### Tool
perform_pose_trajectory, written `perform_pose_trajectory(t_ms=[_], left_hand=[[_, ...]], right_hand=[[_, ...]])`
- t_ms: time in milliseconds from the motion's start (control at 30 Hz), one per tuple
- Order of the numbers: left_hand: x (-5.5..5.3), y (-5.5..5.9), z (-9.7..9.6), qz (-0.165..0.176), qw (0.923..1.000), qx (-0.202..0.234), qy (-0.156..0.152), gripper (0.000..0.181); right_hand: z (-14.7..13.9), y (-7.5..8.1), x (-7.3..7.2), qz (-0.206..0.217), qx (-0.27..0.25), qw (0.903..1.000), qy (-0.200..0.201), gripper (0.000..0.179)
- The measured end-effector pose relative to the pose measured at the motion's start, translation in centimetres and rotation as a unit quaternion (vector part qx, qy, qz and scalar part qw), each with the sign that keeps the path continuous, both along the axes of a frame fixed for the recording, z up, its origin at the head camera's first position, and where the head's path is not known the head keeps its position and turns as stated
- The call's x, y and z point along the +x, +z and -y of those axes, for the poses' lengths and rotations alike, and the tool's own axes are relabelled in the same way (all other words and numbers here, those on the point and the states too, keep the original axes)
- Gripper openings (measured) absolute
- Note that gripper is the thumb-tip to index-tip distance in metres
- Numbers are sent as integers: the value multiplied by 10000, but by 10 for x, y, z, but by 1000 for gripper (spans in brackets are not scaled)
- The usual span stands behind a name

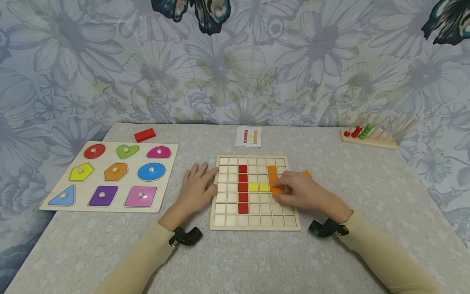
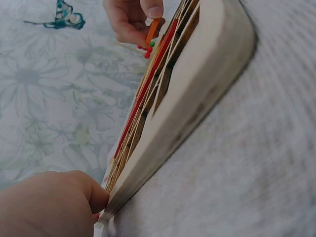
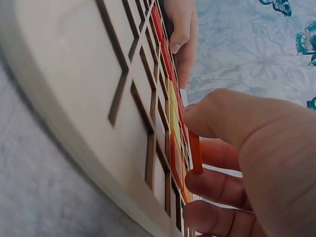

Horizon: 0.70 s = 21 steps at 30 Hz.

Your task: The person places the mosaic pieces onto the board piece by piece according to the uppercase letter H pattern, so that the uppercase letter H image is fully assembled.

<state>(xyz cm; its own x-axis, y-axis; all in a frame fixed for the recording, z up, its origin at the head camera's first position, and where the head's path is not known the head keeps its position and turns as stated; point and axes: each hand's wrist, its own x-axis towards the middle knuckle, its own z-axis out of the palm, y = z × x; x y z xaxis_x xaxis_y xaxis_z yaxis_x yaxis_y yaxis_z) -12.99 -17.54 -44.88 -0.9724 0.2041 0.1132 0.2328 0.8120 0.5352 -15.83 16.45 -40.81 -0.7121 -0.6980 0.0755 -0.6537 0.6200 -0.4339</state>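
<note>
A wooden grid board (image 1: 255, 226) lies in front of me, with a column of red square tiles (image 1: 243, 188), two yellow tiles (image 1: 258, 187) and orange tiles (image 1: 272, 169) in its cells. My right hand (image 1: 306, 190) pinches an orange square tile (image 3: 196, 154) between thumb and fingers, close over the board's right part beside the yellow tiles. Another orange piece (image 1: 307, 174) shows partly behind that hand. My left hand (image 1: 196, 188) rests with fingers extended at the board's left edge, its thumb (image 2: 98, 195) right at the rim.
Behind the board lies a small pattern card (image 1: 248, 136). A knobbed shape puzzle (image 1: 167, 163) is at left, with a red block (image 1: 145, 135) behind it. A wooden bead counter (image 1: 371, 141) stands at back right. A patterned cloth (image 1: 220, 73) hangs behind the table.
</note>
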Motion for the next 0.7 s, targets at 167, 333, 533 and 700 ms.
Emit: perform_pose_trajectory(t_ms=[167, 333, 533, 700], left_hand=[[0, 0, 0, -10, 10000, 25, -1, 55], [1, 1, -1, 17, 10000, 77, -5, 55], [0, 0, 0, 30, 10000, 40, 13, 55], [0, 1, -1, 32, 10000, 37, 32, 56]], right_hand=[[1, -2, 2, -24, -40, 9999, 97, 23], [2, -4, 3, -39, -18, 9999, 146, 22], [2, -6, 3, -139, -37, 9997, 205, 22], [3, -7, 4, -181, -40, 9995, 258, 21]])
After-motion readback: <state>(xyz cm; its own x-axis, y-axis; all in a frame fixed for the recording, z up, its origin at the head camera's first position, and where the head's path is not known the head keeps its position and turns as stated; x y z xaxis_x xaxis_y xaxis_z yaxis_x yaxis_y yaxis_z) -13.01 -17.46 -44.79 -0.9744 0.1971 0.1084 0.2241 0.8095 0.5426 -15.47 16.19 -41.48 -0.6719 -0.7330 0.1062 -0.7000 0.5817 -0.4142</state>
